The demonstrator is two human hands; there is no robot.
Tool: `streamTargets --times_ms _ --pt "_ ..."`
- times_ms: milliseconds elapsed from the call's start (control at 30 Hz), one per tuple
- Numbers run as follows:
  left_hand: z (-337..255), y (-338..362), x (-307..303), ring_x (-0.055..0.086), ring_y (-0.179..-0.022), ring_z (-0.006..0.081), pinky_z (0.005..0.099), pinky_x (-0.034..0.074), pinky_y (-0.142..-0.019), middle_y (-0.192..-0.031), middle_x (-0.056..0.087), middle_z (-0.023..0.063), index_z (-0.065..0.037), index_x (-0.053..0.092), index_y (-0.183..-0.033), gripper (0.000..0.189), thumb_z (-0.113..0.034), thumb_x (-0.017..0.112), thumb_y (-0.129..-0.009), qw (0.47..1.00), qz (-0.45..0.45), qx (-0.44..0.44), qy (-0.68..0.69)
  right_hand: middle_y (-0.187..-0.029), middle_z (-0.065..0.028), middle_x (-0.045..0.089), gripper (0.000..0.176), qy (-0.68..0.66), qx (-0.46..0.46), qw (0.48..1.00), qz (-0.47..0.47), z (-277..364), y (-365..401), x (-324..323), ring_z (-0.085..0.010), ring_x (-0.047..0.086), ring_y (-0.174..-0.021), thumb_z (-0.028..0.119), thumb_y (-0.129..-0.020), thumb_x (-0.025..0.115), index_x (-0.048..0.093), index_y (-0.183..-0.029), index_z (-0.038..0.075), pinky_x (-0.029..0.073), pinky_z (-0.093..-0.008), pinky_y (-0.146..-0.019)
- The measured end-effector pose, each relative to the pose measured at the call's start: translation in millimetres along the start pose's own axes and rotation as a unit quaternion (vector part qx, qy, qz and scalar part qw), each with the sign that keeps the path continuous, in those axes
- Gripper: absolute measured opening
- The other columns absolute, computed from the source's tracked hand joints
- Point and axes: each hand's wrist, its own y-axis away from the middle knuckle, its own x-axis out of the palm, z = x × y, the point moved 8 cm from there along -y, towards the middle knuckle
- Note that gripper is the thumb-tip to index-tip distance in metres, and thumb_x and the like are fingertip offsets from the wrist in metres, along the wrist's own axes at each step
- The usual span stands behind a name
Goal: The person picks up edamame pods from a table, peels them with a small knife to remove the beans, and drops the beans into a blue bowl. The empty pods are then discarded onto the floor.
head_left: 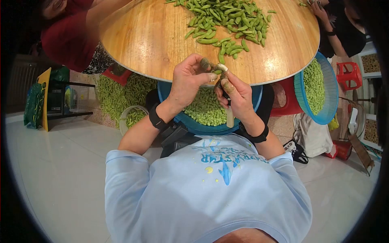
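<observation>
Room to pass lies over the wooden tabletop either side of the pod heap, which blocks the middle; a blue basin sits below the near edge

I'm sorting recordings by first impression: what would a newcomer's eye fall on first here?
Probably the heaped bright green bean pods on the round, wood-grained tabletop, at the top centre of the view. Next, at the table's near edge, the left hand and right hand meet at a small green pod, with a blue plastic tub of pale green shelled beans below them.
</observation>
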Motion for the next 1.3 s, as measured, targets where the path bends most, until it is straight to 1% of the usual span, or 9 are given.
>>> streamTargets --times_ms 300,433,467,567,733,933,1067,1233,1300 --pt "26 5 20 0.062 -0.073 0.015 0.0279 0.051 -0.064 -0.086 0.062 0.0047 -0.003 0.056 -0.091 0.018 0.004 0.066 -0.079 0.927 0.135 -0.247 0.246 -0.072 -0.0041 0.054 0.036 -0.081 0.024 0.996 0.04 9 6 3 -0.0056 0.042 -0.05 0.017 -0.1 0.045 0.048 -0.133 0.002 0.033 -0.0181 -0.042" --pt "-13 8 18 0.062 -0.073 0.0179 0.0274 0.049 -0.058 -0.084 0.061 0.0085 0.0 0.055 -0.096 0.02 0.005 0.063 -0.079 0.979 0.083 0.046 -0.178 -0.078 -0.0074 0.054 0.031 -0.163 0.101 0.981 -0.042 -1 11 -2 -0.0075 0.04 -0.05 0.018 -0.099 0.048 0.05 -0.126 0.003 0.032 -0.0183 -0.04" --pt "-34 17 32 0.062 -0.071 0.0195 0.0286 0.048 -0.056 -0.083 0.061 0.0104 0.001 0.056 -0.097 0.021 0.006 0.063 -0.078 0.875 0.077 0.212 -0.429 -0.077 -0.0072 0.053 0.027 -0.206 0.133 0.967 -0.067 -6 14 -3 -0.0076 0.04 -0.05 0.02 -0.099 0.048 0.052 -0.12 0.003 0.032 -0.0183 -0.039" --pt "-49 31 43 0.06 -0.067 0.0236 0.0309 0.048 -0.056 -0.082 0.059 0.0131 0.003 0.057 -0.098 0.024 0.005 0.065 -0.076 0.79 0.078 0.376 -0.478 -0.078 -0.0075 0.053 0.022 -0.221 0.154 0.962 -0.05 0 14 3 -0.0076 0.04 -0.049 0.022 -0.098 0.048 0.052 -0.109 0.003 0.032 -0.0182 -0.039" --pt "-63 38 32 0.061 -0.068 0.0232 0.0306 0.049 -0.058 -0.085 0.06 0.0144 0.003 0.06 -0.096 0.02 0.004 0.065 -0.076 0.826 0.049 0.345 -0.444 -0.075 -0.0078 0.053 0.024 -0.155 0.121 0.98 -0.037 -5 17 15 -0.0078 0.042 -0.048 0.022 -0.098 0.048 0.052 -0.109 0.001 0.033 -0.0195 -0.038" --pt "-16 26 10 0.06 -0.07 0.0128 0.0256 0.047 -0.061 -0.082 0.06 0.0102 0.005 0.06 -0.098 0.018 0.0 0.064 -0.081 0.994 0.025 0.041 -0.095 -0.074 -0.0045 0.058 0.03 -0.01 0.003 0.996 -0.09 2 19 5 -0.0057 0.046 -0.051 0.01 -0.097 0.05 0.052 -0.122 -0.005 0.035 -0.0188 -0.042" --pt "-47 41 29 0.059 -0.066 0.0162 0.0274 0.046 -0.058 -0.079 0.059 0.0131 0.005 0.061 -0.097 0.017 -0.003 0.063 -0.082 0.892 0.063 0.23 -0.384 -0.075 -0.0037 0.059 0.024 0.087 -0.033 0.988 -0.125 6 16 -7 -0.0066 0.049 -0.055 0.005 -0.089 0.06 0.058 -0.113 -0.001 0.038 -0.02 -0.049" --pt "-28 42 17 0.061 -0.069 0.0143 0.0269 0.048 -0.06 -0.079 0.062 0.0108 0.003 0.061 -0.098 0.016 -0.003 0.062 -0.083 0.941 0.081 0.078 -0.319 -0.072 -0.0116 0.058 0.028 0.396 -0.191 0.895 -0.071 31 16 -1 -0.0187 0.057 -0.059 0.001 -0.078 0.065 0.058 -0.105 -0.001 0.047 -0.0299 -0.058" --pt "-35 47 21 0.063 -0.074 0.034 0.0377 0.048 -0.061 -0.083 0.061 0.0194 0.002 0.06 -0.091 0.012 -0.001 0.059 -0.079 0.92 0.078 0.074 -0.377 -0.073 -0.0141 0.056 0.028 0.417 -0.229 0.879 -0.045 36 15 11 -0.0275 0.058 -0.06 -0.001 -0.074 0.065 0.057 -0.101 -0.002 0.047 -0.0329 -0.056"
